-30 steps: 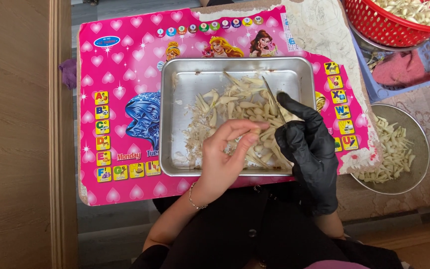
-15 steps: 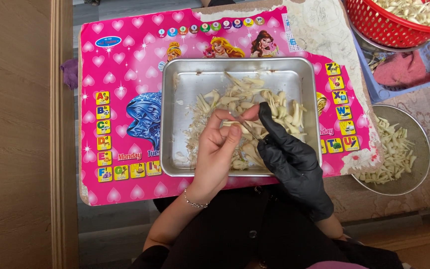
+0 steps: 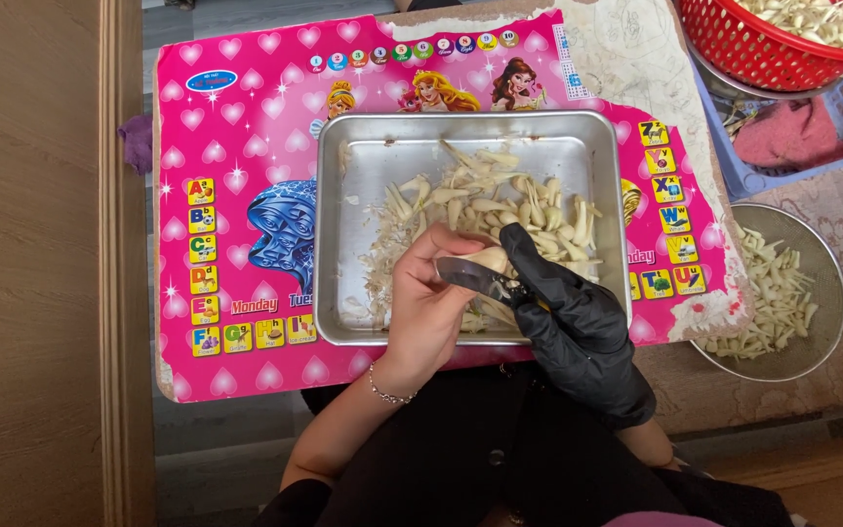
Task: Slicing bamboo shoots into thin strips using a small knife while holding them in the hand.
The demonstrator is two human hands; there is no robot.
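I note the pink printed plastic mat (image 3: 246,146) across the frame's middle, with the rectangular steel tray (image 3: 373,156) of garlic cloves on it. At centre, the bare left hand (image 3: 426,307) pinches a pale garlic clove (image 3: 488,259); the black-gloved right hand (image 3: 573,317) grips a small knife (image 3: 475,276) against it. Risk, as I judge it: the blade slips toward the bare fingers.

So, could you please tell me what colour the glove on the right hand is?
Black; the glove covers the whole right hand, seen best in the head view.

A home food-prep spot: metal tray (image 3: 343,234) on a child's pink mat (image 3: 236,146).
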